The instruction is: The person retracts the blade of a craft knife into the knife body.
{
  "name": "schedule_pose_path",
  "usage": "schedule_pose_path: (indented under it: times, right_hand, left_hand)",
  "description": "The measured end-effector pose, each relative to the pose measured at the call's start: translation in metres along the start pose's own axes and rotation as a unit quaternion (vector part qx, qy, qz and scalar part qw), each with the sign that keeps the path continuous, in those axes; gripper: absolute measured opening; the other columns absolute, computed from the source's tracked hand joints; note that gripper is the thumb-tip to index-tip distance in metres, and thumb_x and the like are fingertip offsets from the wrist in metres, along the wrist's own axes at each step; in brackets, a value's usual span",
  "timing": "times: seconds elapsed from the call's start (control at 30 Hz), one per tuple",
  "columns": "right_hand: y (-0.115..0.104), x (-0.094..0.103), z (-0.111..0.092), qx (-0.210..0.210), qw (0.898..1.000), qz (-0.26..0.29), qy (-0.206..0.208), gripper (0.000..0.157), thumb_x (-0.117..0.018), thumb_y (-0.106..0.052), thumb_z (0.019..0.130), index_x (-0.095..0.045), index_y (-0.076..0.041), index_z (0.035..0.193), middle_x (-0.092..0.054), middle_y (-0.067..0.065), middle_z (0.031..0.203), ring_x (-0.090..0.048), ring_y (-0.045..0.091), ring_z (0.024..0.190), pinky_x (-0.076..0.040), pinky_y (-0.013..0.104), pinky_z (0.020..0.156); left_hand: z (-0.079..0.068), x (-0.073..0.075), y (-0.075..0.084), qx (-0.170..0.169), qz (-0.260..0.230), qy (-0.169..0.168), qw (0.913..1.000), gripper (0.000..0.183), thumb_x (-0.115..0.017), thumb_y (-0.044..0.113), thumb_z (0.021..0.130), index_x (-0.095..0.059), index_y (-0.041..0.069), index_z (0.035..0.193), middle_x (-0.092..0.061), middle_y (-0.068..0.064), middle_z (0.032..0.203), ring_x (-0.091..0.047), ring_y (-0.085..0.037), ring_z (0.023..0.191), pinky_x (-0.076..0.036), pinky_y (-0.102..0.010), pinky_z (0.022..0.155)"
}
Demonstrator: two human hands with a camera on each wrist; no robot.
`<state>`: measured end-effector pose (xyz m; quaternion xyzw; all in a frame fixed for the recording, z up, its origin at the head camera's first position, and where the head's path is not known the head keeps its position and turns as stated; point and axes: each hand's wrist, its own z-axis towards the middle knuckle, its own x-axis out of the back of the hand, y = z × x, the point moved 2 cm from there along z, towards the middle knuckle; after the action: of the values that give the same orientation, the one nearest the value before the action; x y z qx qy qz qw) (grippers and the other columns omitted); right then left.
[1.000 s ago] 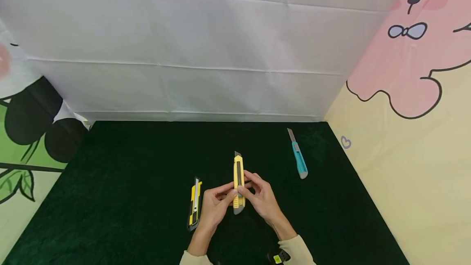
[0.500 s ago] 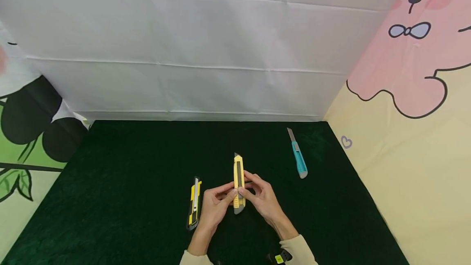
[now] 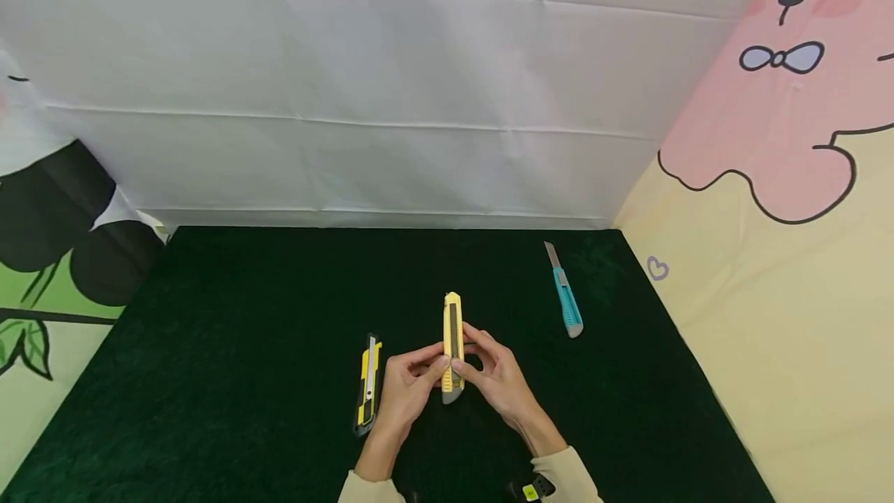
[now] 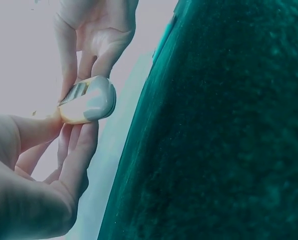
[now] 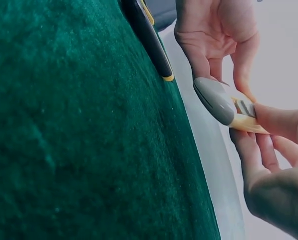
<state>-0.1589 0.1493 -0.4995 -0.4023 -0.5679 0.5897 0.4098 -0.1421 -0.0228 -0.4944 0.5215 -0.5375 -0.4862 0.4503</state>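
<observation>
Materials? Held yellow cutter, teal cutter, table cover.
Yellow cutter: likely hard plastic; its grey end cap looks smooth, with a soft sheen.
Teal cutter: handle probably plastic, evenly coloured; blade likely metal, thin, flat and grey.
Table cover: velvet-like fabric, judging by the mottled nap.

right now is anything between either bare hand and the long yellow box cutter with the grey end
Nothing visible: the left hand and right hand both hold the yellow cutter directly. The slim black-and-yellow cutter lies left, the teal cutter right, both clear of it.
</observation>
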Motion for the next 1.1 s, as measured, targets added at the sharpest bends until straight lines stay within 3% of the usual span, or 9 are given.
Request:
schedule_pose_path:
  times: [0.2, 0.6, 1.1]
  right_hand:
    - [0.0003, -0.0002, -0.0003, 0.006, 1.000, -0.006, -0.016, 0.063, -0.067, -0.009, 0.100, -0.041, -0.018, 0.157, -0.047, 0.012, 0.144, -0.048, 0.030, 0.126, -0.039, 0.046, 0.114]
    - [0.0017, 0.0007, -0.0015, 0.007, 0.999, -0.011, -0.037, 0.068, -0.066, -0.007, 0.100, -0.035, -0.020, 0.160, -0.041, 0.011, 0.150, -0.045, 0.032, 0.131, -0.051, 0.028, 0.102]
    - [-0.0002, 0.0036, -0.0007, -0.032, 0.998, -0.032, -0.032, 0.069, -0.068, -0.014, 0.099, -0.035, -0.021, 0.160, -0.038, 0.008, 0.157, -0.043, 0.031, 0.134, -0.052, 0.032, 0.100]
  left_hand:
    - [-0.0006, 0.0004, -0.0012, 0.002, 0.006, 0.012, 0.9999, 0.033, -0.067, 0.015, 0.101, -0.068, 0.001, 0.131, -0.071, -0.016, 0.115, -0.064, -0.022, 0.087, -0.058, -0.027, 0.075]
    - [-0.0023, -0.0005, 0.0000, 0.000, 0.004, 0.014, 0.9999, 0.034, -0.067, 0.014, 0.101, -0.066, -0.001, 0.131, -0.070, -0.016, 0.111, -0.064, -0.023, 0.086, -0.059, -0.029, 0.074]
    - [0.0017, -0.0001, -0.0022, 0.017, 0.007, 0.007, 0.9998, 0.034, -0.068, 0.016, 0.100, -0.068, 0.002, 0.130, -0.068, -0.015, 0.121, -0.065, -0.023, 0.090, -0.060, -0.031, 0.078]
